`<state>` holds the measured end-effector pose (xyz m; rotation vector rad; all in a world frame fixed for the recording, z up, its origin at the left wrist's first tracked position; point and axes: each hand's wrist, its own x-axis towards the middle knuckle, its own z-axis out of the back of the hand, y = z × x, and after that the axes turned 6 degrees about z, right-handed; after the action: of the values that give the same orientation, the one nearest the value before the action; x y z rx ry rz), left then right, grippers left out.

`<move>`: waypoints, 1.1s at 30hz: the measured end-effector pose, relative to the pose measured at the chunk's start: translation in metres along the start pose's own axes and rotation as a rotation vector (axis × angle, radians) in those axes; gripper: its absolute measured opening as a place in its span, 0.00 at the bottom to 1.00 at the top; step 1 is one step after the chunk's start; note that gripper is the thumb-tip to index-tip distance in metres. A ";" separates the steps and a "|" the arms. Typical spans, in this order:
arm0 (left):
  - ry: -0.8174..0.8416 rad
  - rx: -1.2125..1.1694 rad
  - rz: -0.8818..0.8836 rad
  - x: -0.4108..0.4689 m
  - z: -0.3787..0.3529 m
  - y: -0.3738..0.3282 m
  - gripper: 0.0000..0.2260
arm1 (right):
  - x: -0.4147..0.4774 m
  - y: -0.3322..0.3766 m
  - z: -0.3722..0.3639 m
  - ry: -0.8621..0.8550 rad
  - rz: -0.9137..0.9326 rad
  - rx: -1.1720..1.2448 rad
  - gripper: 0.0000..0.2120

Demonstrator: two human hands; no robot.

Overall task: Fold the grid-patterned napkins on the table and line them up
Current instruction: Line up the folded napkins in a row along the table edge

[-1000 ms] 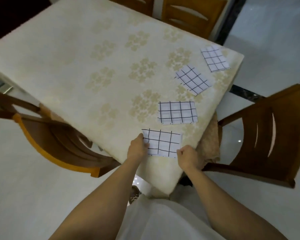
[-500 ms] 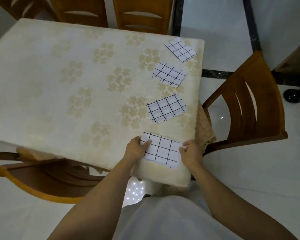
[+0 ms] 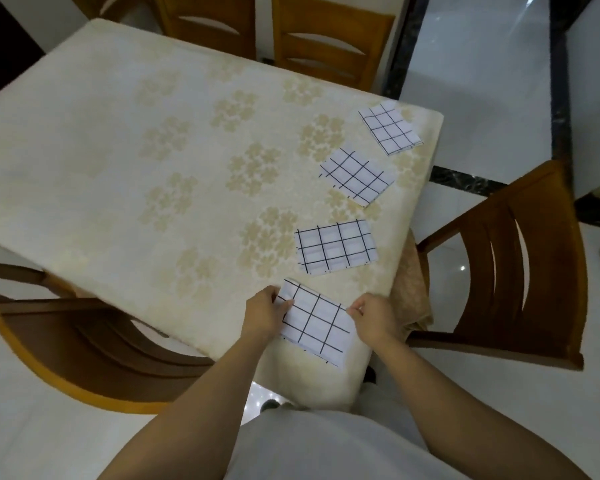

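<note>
In the head view, the left hand (image 3: 264, 313) and right hand (image 3: 373, 317) are still pinching the short ends of the nearest napkin (image 3: 314, 322). It is lying at the near corner of the table (image 3: 118, 168), more askew than a second ago. The second napkin (image 3: 336, 247), third napkin (image 3: 357, 176) and farthest napkin (image 3: 390, 128) are staying unmoved along the right edge, apart from one another.

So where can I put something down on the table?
The left and middle of the tablecloth are bare, from the row of napkins across to the left edge. The right edge is crowded: four lie there, with the left hand and right hand holding the nearest napkin.
</note>
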<state>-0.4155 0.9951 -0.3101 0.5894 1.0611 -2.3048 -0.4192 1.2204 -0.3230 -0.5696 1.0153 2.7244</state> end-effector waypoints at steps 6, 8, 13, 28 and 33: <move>-0.054 0.115 0.062 0.009 -0.002 0.001 0.07 | 0.012 -0.008 0.003 -0.001 0.029 -0.028 0.08; -0.049 0.125 0.074 0.010 -0.003 0.000 0.06 | 0.013 -0.008 0.006 0.030 0.046 -0.023 0.08; -0.195 0.385 0.109 0.013 0.004 0.000 0.24 | 0.014 -0.003 0.025 -0.039 -0.004 0.100 0.09; -0.006 0.242 0.099 0.093 0.002 -0.102 0.13 | 0.127 0.028 0.080 -0.044 0.156 0.039 0.24; -0.134 0.373 0.109 0.113 -0.011 -0.116 0.07 | 0.176 0.023 0.077 0.047 0.237 -0.002 0.11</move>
<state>-0.5725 1.0361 -0.3185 0.6055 0.5247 -2.4205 -0.6089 1.2597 -0.3283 -0.5477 1.1607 2.9285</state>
